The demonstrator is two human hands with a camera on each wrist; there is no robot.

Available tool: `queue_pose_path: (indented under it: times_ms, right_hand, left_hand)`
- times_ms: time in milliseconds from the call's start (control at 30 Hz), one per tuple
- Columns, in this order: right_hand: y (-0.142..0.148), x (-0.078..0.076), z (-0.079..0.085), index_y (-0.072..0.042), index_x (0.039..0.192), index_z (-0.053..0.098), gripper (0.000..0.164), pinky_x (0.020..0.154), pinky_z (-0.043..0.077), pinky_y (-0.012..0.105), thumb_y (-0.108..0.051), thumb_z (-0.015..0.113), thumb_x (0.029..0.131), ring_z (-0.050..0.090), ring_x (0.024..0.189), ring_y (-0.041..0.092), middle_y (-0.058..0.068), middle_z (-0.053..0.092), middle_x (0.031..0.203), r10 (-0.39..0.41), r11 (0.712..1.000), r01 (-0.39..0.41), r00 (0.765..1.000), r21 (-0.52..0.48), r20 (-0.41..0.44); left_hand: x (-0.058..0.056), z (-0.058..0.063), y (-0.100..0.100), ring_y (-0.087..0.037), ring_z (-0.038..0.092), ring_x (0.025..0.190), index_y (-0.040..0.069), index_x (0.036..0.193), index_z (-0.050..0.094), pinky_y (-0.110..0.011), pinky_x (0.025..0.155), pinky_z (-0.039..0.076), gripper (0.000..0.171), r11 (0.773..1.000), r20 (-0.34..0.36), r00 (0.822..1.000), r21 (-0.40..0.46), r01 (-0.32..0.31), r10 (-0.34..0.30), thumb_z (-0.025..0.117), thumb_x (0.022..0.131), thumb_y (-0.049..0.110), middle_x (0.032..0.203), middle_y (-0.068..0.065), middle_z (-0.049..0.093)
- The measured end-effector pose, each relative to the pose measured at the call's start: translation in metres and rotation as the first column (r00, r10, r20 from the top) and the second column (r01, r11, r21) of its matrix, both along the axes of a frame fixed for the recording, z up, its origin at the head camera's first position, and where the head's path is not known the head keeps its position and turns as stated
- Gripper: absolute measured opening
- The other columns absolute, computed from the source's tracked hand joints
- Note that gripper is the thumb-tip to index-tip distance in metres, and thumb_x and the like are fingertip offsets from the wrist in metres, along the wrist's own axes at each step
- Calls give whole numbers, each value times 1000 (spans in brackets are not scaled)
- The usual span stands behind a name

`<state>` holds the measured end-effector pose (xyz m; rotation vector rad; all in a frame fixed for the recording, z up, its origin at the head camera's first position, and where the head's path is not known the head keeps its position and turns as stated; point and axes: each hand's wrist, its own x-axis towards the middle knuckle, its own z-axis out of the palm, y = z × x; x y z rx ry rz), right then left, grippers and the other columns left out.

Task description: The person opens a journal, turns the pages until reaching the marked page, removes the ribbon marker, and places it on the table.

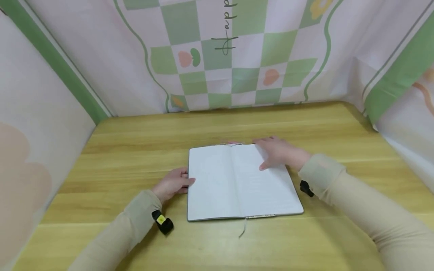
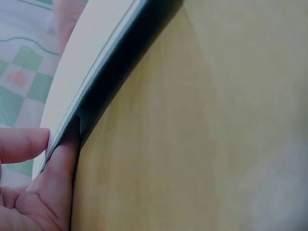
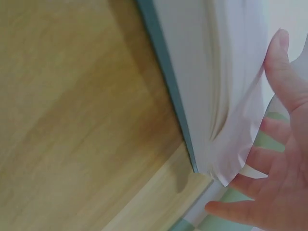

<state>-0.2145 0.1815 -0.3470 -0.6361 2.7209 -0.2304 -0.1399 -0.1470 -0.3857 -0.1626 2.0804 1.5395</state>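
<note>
An open notebook (image 1: 213,184) with pale pages and a dark cover lies on the wooden table. My left hand (image 1: 173,183) holds its left edge, thumb on the page and fingers at the cover. In the left wrist view, a finger (image 2: 62,166) reaches under the dark cover (image 2: 113,62). At the far right corner, my right hand (image 1: 276,152) rests on the right page with its fingers spread. The right wrist view shows the thumb (image 3: 280,62) and straight fingers against the outer page (image 3: 240,125), whose corner stands off the page block. The fingertips are partly hidden behind it.
A thin ribbon bookmark (image 1: 243,229) hangs out at the notebook's near edge. Something small and pinkish (image 1: 234,143) shows at the far edge. Patterned green and white cloth (image 1: 217,75) hangs behind the wooden table (image 1: 135,150) and at both sides.
</note>
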Motion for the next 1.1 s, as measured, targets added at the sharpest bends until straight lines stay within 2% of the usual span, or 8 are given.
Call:
queue_pose_path:
  times_ms: [133, 333, 467, 667, 867, 1033, 1100]
  right_hand:
    - [-4, 3, 2, -2, 143, 37, 89, 104, 25, 65, -34, 81, 73, 30, 131, 50, 25, 38, 144, 12, 999, -11, 999, 30, -49]
    - [-8, 13, 5, 0, 139, 42, 85, 102, 27, 66, -35, 81, 72, 34, 129, 49, 26, 42, 140, 51, 994, -35, 987, 105, -155]
    - [-8, 19, 4, -2, 135, 48, 80, 101, 26, 68, -34, 81, 70, 35, 128, 48, 24, 46, 137, 98, 989, -68, 966, 131, -240]
    - [-10, 26, 3, 0, 128, 54, 70, 97, 40, 56, -33, 80, 71, 47, 119, 40, 21, 55, 127, 195, 974, -140, 920, 181, -340]
    - [-11, 37, 3, 4, 126, 54, 58, 83, 51, 46, -23, 75, 79, 57, 107, 37, 20, 61, 116, 192, 979, -159, 927, 126, -323]
    - [-10, 57, 0, 2, 122, 57, 38, 67, 54, 42, -3, 66, 85, 59, 97, 35, 18, 61, 110, 235, 972, -227, 896, 67, -377]
    - [-9, 64, -1, 1, 122, 57, 36, 67, 54, 43, 4, 60, 86, 59, 97, 36, 19, 60, 112, 253, 966, -252, 887, 55, -386]
  left_hand:
    - [0, 1, -1, -14, 54, 84, -2, 117, 50, -25, 72, 50, 25, 1000, 2, 1000, -14, -11, 11, 54, 96, 10, 97, -5, 57]
    - [0, 0, -1, -14, 54, 84, -3, 117, 51, -25, 73, 49, 25, 1000, 4, 1000, -10, -8, 8, 55, 95, 10, 97, -5, 57]
    - [0, 0, -1, -14, 55, 87, -2, 122, 51, -26, 76, 50, 29, 1000, 12, 1000, -14, -11, 11, 55, 95, 10, 103, -7, 59]
    - [-1, -1, -2, -15, 55, 89, -2, 125, 49, -26, 76, 50, 32, 1000, 11, 1000, -18, -15, 15, 54, 96, 10, 106, -9, 58]
    - [-1, -2, -2, -14, 56, 89, -3, 127, 48, -28, 78, 51, 34, 1000, 4, 1000, -8, -4, 4, 54, 96, 10, 107, -10, 59]
    - [-2, -3, -1, -14, 56, 89, -3, 127, 49, -27, 77, 51, 34, 1000, 2, 1000, 0, 4, -4, 54, 96, 10, 107, -9, 60]
    - [-2, -4, -1, -13, 56, 87, -3, 125, 50, -26, 75, 51, 32, 1000, 0, 1000, 1, 9, -9, 54, 96, 10, 103, -7, 59]
